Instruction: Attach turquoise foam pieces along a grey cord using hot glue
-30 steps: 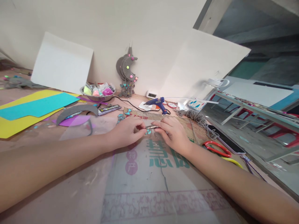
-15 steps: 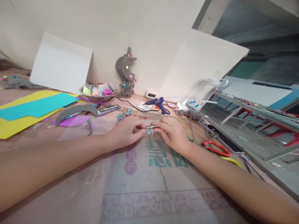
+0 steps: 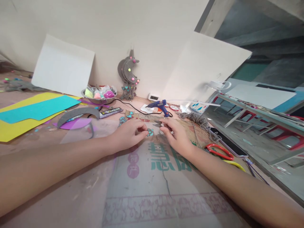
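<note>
My left hand (image 3: 129, 134) rests over the printed plastic sheet (image 3: 137, 190), thumb and forefinger pinched beside a small turquoise and grey piece (image 3: 150, 132). Whether that piece is gripped or only touches the fingertips is hard to tell. To its right, my right hand (image 3: 176, 135) holds a small dark grey pointed piece (image 3: 157, 123) between thumb and fingers. A gap separates the two hands. Beyond them lies a blue glue gun (image 3: 159, 105), with more turquoise pieces (image 3: 122, 120) past my left hand.
Red-handled scissors (image 3: 219, 152), a phone (image 3: 229, 144) and grey yarn (image 3: 201, 122) lie at the right. A metal bowl (image 3: 99, 99), coloured sheets (image 3: 40, 109) and a grey curved strip (image 3: 78, 112) are at the left. A moon ornament (image 3: 128, 71) hangs behind.
The thin grey piece that spanned both hands is now only in my right hand, tilted differently. The turquoise piece by my left fingertips shows more fully.
</note>
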`<action>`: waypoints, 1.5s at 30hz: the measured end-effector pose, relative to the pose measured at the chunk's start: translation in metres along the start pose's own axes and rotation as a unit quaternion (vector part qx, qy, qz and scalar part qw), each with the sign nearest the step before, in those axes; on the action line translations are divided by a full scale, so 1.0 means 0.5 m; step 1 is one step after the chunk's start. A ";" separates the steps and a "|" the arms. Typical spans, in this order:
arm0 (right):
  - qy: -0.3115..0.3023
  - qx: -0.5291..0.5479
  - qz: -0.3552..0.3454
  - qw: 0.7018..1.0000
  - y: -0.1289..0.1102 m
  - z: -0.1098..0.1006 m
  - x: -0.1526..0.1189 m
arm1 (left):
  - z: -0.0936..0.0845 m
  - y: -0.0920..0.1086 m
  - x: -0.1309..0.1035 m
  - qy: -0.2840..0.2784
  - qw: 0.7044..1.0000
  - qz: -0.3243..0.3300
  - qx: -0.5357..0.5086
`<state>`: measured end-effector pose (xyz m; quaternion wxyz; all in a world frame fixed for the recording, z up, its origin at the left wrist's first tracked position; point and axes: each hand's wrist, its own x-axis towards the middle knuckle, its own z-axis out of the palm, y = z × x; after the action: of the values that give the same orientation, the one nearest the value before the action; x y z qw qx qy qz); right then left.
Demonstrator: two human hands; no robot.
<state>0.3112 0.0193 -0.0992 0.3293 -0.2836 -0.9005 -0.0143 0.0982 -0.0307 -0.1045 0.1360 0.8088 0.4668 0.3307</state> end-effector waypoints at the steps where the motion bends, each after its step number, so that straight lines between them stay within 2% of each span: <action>1: -0.003 -0.001 0.000 1.000 0.000 0.000 0.000 | 0.000 0.000 0.000 0.001 1.000 -0.001 -0.001; 6: -0.016 -0.018 -0.030 0.999 0.002 0.001 0.001 | 0.001 -0.002 0.000 0.008 1.000 0.010 -0.009; 12: -0.016 -0.008 -0.010 1.000 0.003 0.001 0.001 | 0.000 -0.003 0.000 0.013 1.000 0.022 0.001; 15: -0.010 0.027 0.027 0.999 -0.006 -0.002 0.001 | 0.001 -0.004 0.000 0.015 1.000 0.018 0.008; 18: -0.019 0.081 0.099 0.992 -0.023 -0.002 0.003 | 0.002 -0.005 -0.001 0.016 1.000 0.010 0.010; 22: -0.046 0.148 0.154 0.976 -0.046 0.005 0.006 | 0.005 -0.003 -0.003 0.015 0.999 0.039 0.021; 34: -0.078 0.200 0.140 0.967 -0.043 0.025 0.002 | 0.009 -0.002 -0.004 0.013 0.996 0.081 0.028; 39: -0.063 0.192 0.120 0.972 -0.057 0.017 0.009 | -0.001 0.001 -0.004 -0.013 0.996 0.076 0.046; 43: -0.041 0.205 0.153 0.966 -0.060 0.013 0.012 | -0.004 0.001 -0.003 -0.041 0.996 0.061 0.045; 45: -0.035 0.217 0.162 0.962 -0.055 0.018 0.012 | -0.005 0.001 -0.004 -0.035 0.997 0.046 0.054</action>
<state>0.2876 0.0011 -0.0981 0.3491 -0.3480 -0.8349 0.2448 0.0964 -0.0329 -0.1031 0.0933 0.8468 0.4411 0.2821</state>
